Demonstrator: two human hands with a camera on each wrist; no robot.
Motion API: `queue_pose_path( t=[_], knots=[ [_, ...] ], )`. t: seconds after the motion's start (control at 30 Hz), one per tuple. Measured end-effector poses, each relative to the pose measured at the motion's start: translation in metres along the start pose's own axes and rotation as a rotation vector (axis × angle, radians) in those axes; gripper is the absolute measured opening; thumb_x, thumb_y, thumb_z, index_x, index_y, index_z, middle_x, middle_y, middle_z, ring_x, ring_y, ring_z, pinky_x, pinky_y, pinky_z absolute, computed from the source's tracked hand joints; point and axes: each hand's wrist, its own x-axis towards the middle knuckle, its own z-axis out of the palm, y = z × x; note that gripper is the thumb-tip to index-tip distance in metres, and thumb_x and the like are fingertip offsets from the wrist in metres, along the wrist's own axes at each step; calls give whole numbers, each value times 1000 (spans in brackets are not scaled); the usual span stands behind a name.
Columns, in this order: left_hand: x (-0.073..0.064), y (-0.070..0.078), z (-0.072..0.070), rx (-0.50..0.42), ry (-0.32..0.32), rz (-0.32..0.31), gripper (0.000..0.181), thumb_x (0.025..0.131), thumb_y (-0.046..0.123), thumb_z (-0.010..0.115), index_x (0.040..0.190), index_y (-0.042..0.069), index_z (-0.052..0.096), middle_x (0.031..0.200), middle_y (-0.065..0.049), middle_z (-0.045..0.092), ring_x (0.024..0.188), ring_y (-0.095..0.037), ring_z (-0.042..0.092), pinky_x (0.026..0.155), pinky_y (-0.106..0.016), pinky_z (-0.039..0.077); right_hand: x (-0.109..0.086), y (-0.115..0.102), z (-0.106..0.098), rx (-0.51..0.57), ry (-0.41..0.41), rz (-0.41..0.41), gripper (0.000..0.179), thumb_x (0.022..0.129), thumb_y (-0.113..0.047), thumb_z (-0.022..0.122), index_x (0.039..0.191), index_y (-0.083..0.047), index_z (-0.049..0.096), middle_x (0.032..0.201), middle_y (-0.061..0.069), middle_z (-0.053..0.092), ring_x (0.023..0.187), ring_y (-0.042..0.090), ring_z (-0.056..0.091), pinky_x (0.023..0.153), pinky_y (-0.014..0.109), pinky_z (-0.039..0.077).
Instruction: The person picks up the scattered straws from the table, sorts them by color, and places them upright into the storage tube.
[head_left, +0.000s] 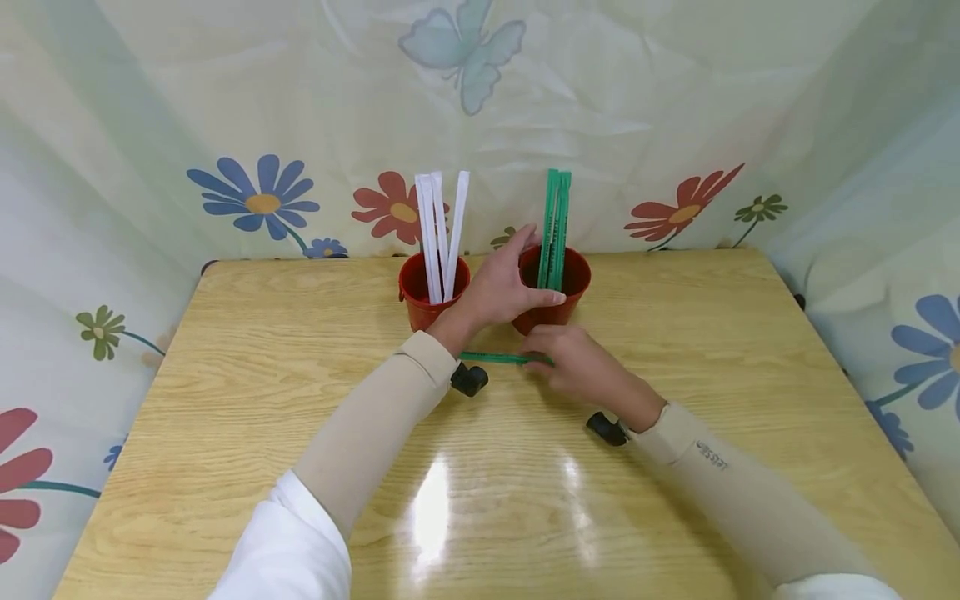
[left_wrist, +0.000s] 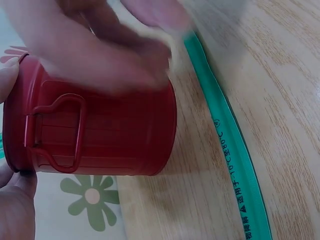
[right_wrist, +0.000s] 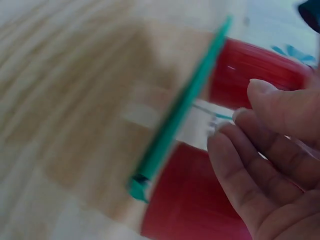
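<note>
My left hand [head_left: 498, 287] grips the rim of the right-hand red bucket [head_left: 551, 315], which holds several green-wrapped straws [head_left: 561, 233] standing upright. One loose green-wrapped straw [head_left: 491, 357] lies flat on the table in front of the buckets; printing shows along it in the left wrist view. By its right end is my right hand [head_left: 570, 362]. The right wrist view shows these fingers loosely bent with nothing between them, apart from the straw [right_wrist: 180, 112]. To the left stands another red bucket [head_left: 423, 315] with several white-wrapped straws [head_left: 429, 233].
A wooden table [head_left: 315, 333] carries both buckets near its back edge. Behind it hangs a flower-print curtain [head_left: 600, 125], close to the bucket rims. Small black wrist cameras sit under each wrist.
</note>
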Motion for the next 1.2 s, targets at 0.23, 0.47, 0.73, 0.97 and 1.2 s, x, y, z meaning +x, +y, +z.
queue_pose_path(
  t=[0.23,0.47,0.73,0.97,1.2],
  knots=[
    [-2,-1,3,-7,-8,-6,103,78,38,82,156,16,19,153,3,45,138,-16,44,117,-38,39,14,7,14,-42,-134,16,21,81,4,72,95,-11,75,87,-1,67,82,12,57,78,31,54],
    [-4,0,-1,-19,-8,-18,99,77,38,83,155,24,23,151,5,45,136,-14,45,115,-40,41,18,1,16,-201,-281,28,18,85,4,64,99,-7,66,81,1,57,73,14,54,71,28,51],
    [-1,-1,-4,-6,8,-34,105,76,40,83,156,22,18,154,7,43,141,-13,41,117,-40,40,3,-1,5,-247,-448,34,19,82,3,68,94,-9,62,83,-1,58,73,14,52,72,29,51],
    [-1,2,-2,8,8,-41,108,77,39,83,157,17,15,156,2,41,144,-16,39,120,-39,35,-26,3,-14,-207,-444,-1,31,75,11,73,92,-12,61,85,-5,61,76,9,55,75,29,54],
    [0,2,0,18,0,-37,108,76,40,83,157,17,15,155,4,43,142,-15,41,119,-40,37,-56,15,-37,-145,-410,28,36,76,19,67,85,-15,57,79,-8,55,72,5,47,68,23,48]
  ],
)
